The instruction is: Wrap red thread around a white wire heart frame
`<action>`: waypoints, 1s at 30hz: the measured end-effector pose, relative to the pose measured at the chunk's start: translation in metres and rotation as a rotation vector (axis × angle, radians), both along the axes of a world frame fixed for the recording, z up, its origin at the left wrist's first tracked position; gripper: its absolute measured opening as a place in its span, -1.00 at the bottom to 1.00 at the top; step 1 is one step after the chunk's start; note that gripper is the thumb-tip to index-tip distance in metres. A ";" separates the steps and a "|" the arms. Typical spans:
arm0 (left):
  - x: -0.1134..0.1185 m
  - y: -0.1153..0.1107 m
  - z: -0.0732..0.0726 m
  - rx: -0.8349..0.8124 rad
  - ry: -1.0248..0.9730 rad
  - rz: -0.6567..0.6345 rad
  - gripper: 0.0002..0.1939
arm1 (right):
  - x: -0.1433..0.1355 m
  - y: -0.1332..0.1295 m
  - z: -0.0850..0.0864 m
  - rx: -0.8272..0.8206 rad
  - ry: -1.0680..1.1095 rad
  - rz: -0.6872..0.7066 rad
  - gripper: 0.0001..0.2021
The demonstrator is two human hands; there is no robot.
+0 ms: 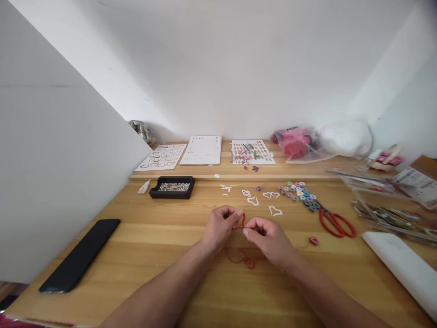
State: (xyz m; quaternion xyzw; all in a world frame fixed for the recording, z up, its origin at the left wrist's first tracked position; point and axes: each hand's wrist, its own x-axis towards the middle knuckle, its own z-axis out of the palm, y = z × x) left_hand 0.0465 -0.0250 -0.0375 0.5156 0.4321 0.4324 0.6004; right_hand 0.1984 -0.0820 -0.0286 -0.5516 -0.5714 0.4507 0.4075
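Between my two hands, above the wooden table (160, 255), is a small bent red piece (243, 220). My left hand (223, 223) pinches its upper end near the thumb and index finger. My right hand (264, 234) has thumb and index finger closed on its lower right end. Loose red thread (249, 261) lies in loops on the table below the hands. A red spool (314, 240) sits to the right of my right hand. White cut-out shapes (275, 211) lie just beyond the hands.
Red-handled scissors (337, 223) and many small spools (300, 193) lie right. A black tray (172, 195) of beads stands back left, a black phone-like slab (80, 255) left. Patterned sheets (201, 150) rest on the raised back ledge. A white case (403, 269) lies far right.
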 end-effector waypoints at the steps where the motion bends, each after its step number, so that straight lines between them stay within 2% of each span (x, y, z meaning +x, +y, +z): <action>1: 0.000 0.000 0.000 0.011 -0.001 0.005 -0.58 | 0.000 0.000 0.000 0.001 0.000 0.007 -0.84; 9: 0.002 -0.001 0.001 -0.070 -0.038 0.003 -0.52 | 0.002 0.002 0.002 0.015 0.027 -0.038 -0.81; 17: 0.000 0.001 0.002 0.009 0.016 0.039 -0.52 | 0.003 0.002 0.000 0.030 0.035 -0.060 -0.79; 24: 0.001 0.000 0.002 -0.045 0.012 0.010 -0.49 | 0.003 0.001 0.003 0.031 0.051 -0.102 -0.78; 30: 0.000 0.000 0.001 -0.007 -0.020 0.047 -0.50 | 0.002 0.001 0.004 0.024 0.073 -0.112 -0.77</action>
